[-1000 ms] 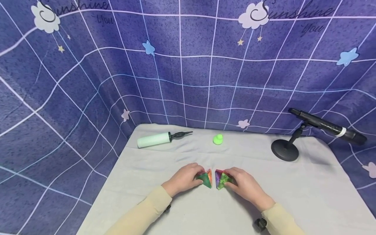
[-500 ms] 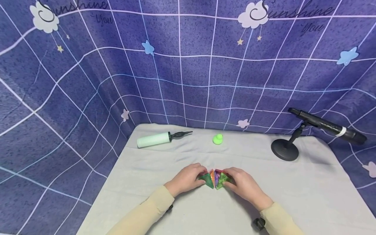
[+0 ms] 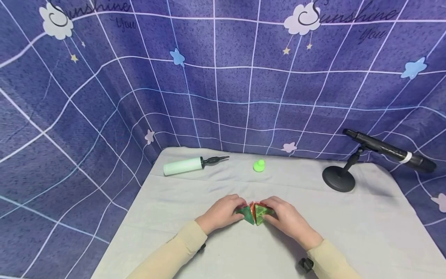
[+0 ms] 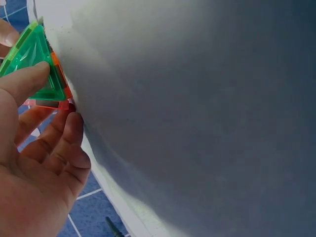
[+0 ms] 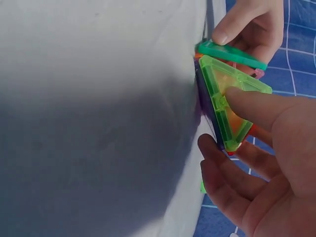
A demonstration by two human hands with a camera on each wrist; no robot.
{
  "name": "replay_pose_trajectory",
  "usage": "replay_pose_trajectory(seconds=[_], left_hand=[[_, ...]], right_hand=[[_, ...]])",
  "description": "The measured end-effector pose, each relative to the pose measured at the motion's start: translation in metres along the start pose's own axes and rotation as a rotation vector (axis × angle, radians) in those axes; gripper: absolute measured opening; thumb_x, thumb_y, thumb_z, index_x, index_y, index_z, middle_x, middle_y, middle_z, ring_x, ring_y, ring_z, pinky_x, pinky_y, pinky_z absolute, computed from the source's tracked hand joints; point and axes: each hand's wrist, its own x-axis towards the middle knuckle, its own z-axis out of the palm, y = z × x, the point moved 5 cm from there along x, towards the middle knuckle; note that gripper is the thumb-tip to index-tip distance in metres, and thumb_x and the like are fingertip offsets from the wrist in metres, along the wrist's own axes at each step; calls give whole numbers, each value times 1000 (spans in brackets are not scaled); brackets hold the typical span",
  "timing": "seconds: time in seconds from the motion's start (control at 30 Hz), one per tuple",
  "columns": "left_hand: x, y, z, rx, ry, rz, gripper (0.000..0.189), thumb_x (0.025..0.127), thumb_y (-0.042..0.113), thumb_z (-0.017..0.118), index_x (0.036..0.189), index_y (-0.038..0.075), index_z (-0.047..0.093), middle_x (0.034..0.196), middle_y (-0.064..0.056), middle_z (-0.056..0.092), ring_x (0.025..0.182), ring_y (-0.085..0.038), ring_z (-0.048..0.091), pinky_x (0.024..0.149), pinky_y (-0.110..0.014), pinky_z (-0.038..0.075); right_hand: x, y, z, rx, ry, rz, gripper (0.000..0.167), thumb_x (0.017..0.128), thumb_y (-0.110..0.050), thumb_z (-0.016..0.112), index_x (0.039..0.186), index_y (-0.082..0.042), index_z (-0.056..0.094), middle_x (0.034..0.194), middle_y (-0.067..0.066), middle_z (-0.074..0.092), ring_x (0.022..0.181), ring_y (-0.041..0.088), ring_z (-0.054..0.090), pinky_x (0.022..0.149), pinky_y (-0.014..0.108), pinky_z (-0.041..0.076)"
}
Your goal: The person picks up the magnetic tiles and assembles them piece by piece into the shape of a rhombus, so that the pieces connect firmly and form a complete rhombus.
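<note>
My left hand (image 3: 221,211) pinches a small group of translucent triangular magnetic tiles, thumb on a dark green one (image 4: 37,54). An orange tile (image 4: 60,74) and a pinkish edge show behind that one. Opposite it, my right hand (image 3: 290,219) grips a second group, its thumb pressing a lime green triangle (image 5: 222,79). A purple tile (image 5: 205,98) lines one side of this group, and a bit of red (image 5: 253,131) peeks out by the fingers. In the head view the two groups meet edge to edge. The fingers hide much of the far tiles.
Behind the hands, a green toy duck (image 3: 259,166) sits on the white cloth (image 3: 223,252). A pale green hand pump (image 3: 184,166) lies at the back left. To the back right stands a black microphone-like tube (image 3: 386,149) on a round base. Patterned blue curtain hangs behind.
My left hand has shifted right with its tiles, closing the gap between the two groups. The right hand's tiles have turned a little, so the lime green face shows more and the purple less.
</note>
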Motion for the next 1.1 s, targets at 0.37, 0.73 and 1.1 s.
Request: replay_pose_trajectory(seconds=[0.37, 0.73, 1.1], left_hand=[[1, 0, 2, -6, -7, -3, 35, 96, 29, 78, 127, 17, 69, 107, 7, 64, 95, -5, 58, 88, -27, 51], [2, 1, 1, -6, -7, -1, 33, 96, 29, 77, 125, 16, 69, 106, 7, 64, 93, -5, 57, 86, -27, 51], [-9, -9, -10, 80, -7, -2, 39, 95, 23, 74, 132, 12, 66, 119, 2, 65, 110, -14, 62, 98, -32, 50]], right_hand=[[5, -9, -3, -4, 16, -56, 40, 86, -14, 87, 123, -9, 73, 113, -1, 68, 103, 17, 68, 89, 43, 56], [5, -9, -1, -39, 8, -27, 43, 84, -15, 89, 123, -8, 72, 114, 0, 68, 103, 18, 68, 89, 42, 56], [-6, -3, -12, -20, 34, 10, 45, 87, -21, 86, 128, -10, 71, 121, -1, 68, 107, 18, 68, 91, 44, 56]])
